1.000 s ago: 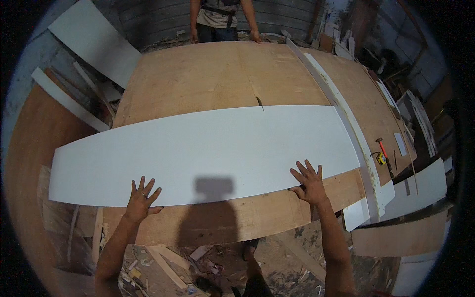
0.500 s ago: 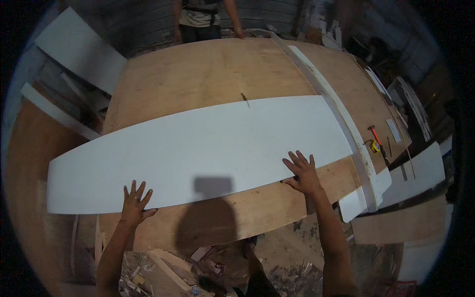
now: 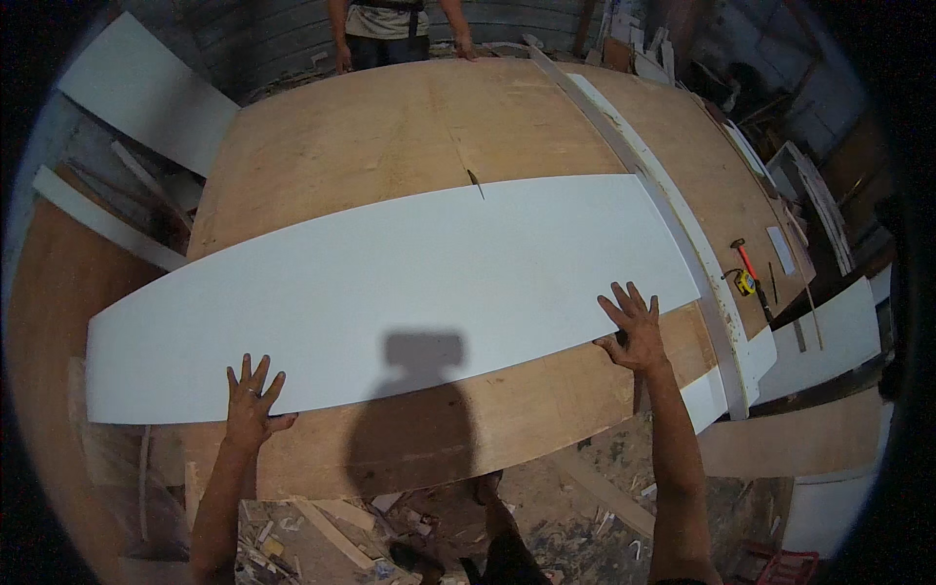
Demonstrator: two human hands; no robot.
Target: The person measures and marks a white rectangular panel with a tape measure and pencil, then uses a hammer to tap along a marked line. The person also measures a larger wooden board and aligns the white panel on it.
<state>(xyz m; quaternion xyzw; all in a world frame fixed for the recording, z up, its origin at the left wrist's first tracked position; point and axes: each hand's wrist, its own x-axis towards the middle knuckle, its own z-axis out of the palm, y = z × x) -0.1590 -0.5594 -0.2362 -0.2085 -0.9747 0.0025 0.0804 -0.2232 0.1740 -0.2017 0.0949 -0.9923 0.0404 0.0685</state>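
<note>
A long white panel (image 3: 351, 292) lies flat across the wooden tabletop (image 3: 341, 127), its left end reaching past the table's edge. My left hand (image 3: 253, 402) rests on the panel's near edge toward the left, fingers spread. Farther right, my right hand (image 3: 636, 331) presses on the same near edge, its fingers apart too. The panel's right end sits against a long white strip (image 3: 682, 229) running from front to back. A dark, thin pointed tool (image 3: 475, 182) lies at the panel's far edge.
On the right lie a hammer (image 3: 747, 261) with a red handle and a yellow tape measure (image 3: 744, 283). Across the table stands another person (image 3: 385, 24), one hand at its far edge. Wood scraps (image 3: 336, 536) litter the floor. A white board (image 3: 146, 93) leans at the far left.
My right hand has shifted right along the panel's near edge, closer to the white strip. My left hand has moved slightly left. The panel looks almost unmoved against the strip.
</note>
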